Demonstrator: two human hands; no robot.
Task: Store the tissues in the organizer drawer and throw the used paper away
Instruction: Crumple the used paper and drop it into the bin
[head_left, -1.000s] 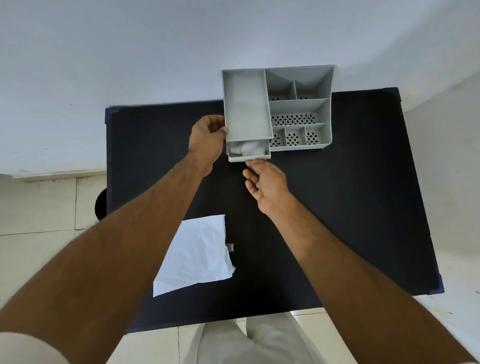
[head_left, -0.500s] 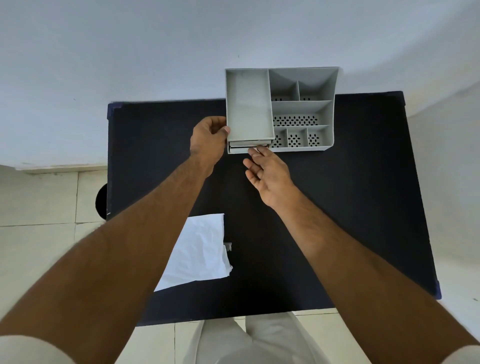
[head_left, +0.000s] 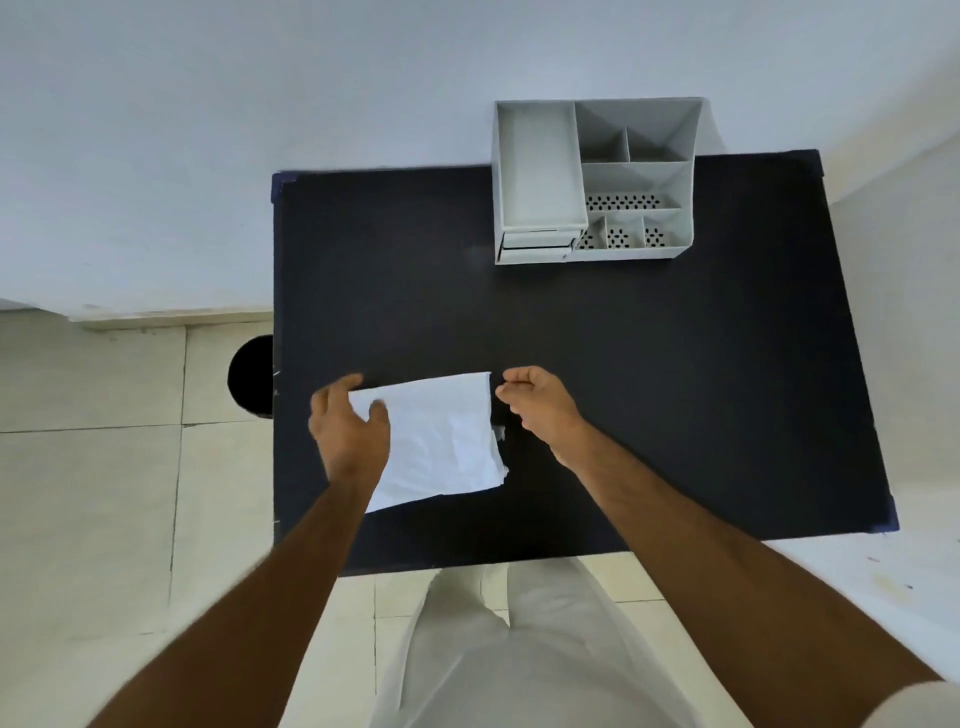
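Observation:
The white used paper (head_left: 441, 441) lies crumpled flat on the black table (head_left: 649, 364), near its front left. My left hand (head_left: 350, 431) is on the paper's left edge, thumb on top and fingers curled round the far-left corner. Beside the paper's far-right corner is my right hand (head_left: 537, 402), fingers curled, thumb and forefinger slightly apart, holding nothing. The grey organizer (head_left: 636, 176) stands at the table's back edge. Its small drawer (head_left: 535, 248) at the front left is pushed in. The tissues are hidden.
A round black bin (head_left: 252, 376) sits on the tiled floor just left of the table, partly under its edge. A white wall runs behind the table. My legs in light trousers are at the table's front edge.
The drawer with the tissues inside has been pushed shut. Both hands left the organizer and came back toward me to the white paper; my left hand now grips its corner.

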